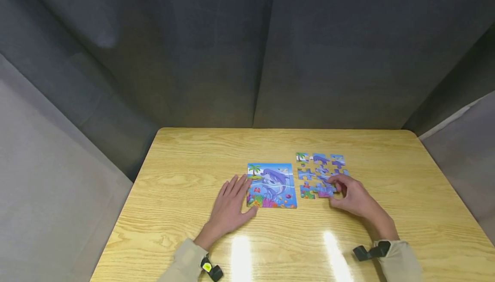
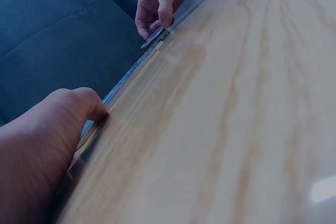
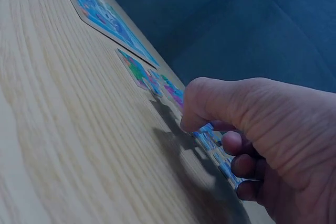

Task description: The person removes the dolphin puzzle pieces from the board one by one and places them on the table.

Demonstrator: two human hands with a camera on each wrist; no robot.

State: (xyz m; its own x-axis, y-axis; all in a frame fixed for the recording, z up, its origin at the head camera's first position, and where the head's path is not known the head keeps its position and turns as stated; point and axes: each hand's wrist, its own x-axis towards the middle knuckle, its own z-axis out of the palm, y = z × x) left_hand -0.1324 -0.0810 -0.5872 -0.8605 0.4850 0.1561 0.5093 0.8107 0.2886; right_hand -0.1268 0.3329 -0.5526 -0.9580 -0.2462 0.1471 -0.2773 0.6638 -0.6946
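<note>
A square picture board (image 1: 272, 183) with dolphins, a palm tree and coral lies flat on the table. My left hand (image 1: 229, 208) rests at its left edge, fingers stretched out and thumb at the lower corner. To the board's right, separate jigsaw pieces (image 1: 306, 173) with matching picture parts lie in loose rows. My right hand (image 1: 355, 197) pinches a jigsaw piece (image 1: 325, 191) between thumb and fingers at the bottom row. In the left wrist view that held piece (image 2: 154, 37) is tilted. A coral corner piece (image 3: 132, 68) lies left of the right thumb in the right wrist view.
The wooden table (image 1: 185, 166) bears the board and the pieces. Dark curtains (image 1: 209, 58) stand behind its far edge, with paler grey cloth (image 1: 46, 179) at the left side. Two bright reflections shine on the near tabletop.
</note>
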